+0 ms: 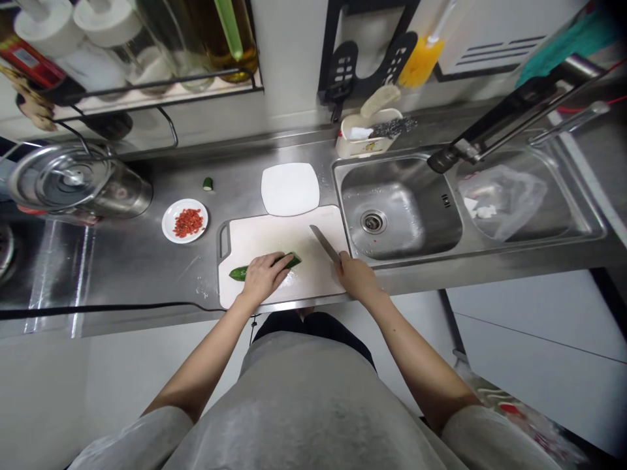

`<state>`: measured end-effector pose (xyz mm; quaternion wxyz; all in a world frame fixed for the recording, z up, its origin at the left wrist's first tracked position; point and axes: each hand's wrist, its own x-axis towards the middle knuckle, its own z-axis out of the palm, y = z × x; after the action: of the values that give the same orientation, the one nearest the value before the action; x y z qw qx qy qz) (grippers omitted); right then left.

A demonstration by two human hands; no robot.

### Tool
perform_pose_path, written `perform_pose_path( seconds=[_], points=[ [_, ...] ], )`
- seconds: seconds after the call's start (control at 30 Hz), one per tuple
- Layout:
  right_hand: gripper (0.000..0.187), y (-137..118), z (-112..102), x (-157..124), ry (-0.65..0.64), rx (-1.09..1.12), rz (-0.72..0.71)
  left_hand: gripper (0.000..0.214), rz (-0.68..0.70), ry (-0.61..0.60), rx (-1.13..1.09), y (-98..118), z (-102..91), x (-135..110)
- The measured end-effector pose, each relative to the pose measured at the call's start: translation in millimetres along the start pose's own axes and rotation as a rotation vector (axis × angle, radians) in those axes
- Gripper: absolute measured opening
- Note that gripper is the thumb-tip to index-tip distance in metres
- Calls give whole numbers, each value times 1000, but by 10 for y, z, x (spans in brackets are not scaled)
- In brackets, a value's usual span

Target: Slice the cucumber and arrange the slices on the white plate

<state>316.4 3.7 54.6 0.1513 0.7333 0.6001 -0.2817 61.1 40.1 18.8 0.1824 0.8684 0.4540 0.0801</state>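
A green cucumber (238, 273) lies lengthwise on the white cutting board (264, 230). My left hand (263, 277) is closed over its middle, fingers wrapped on it, so part of the cucumber is hidden. Its right end shows past my fingertips. In my right hand (356, 277) is a kitchen knife (324, 242), gripped by the handle near the board's right edge. The blade points up and to the left, apart from the cucumber. A cut-off cucumber end (208, 183) sits on the counter behind the board.
Left of the board stands a small white plate (168, 225) of chopped red pieces. A white square plate (290, 188) touches the board's back edge. To the right is a steel sink (406, 241) with a faucet (470, 147). A metal pot (132, 192) stands at left.
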Motion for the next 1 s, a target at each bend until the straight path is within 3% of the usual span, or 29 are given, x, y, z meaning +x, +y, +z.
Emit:
perform_pose_path(
  seconds=[0.23,0.5,0.73,1.0],
  points=[
    [26,13,-9,24,-13,-39,-46,35,25,26,-3,24,85,-14],
    [28,-162,-82,-132,-31,-46,-128,31,91,199,57,25,192,-45],
    [30,-433,-59,-401,-10,-49,-220,30,106,219,81,7,198,-25],
    [32,-492,18,-457,4,-106,-232,30,113,230,94,-12,236,-43]
  ],
)
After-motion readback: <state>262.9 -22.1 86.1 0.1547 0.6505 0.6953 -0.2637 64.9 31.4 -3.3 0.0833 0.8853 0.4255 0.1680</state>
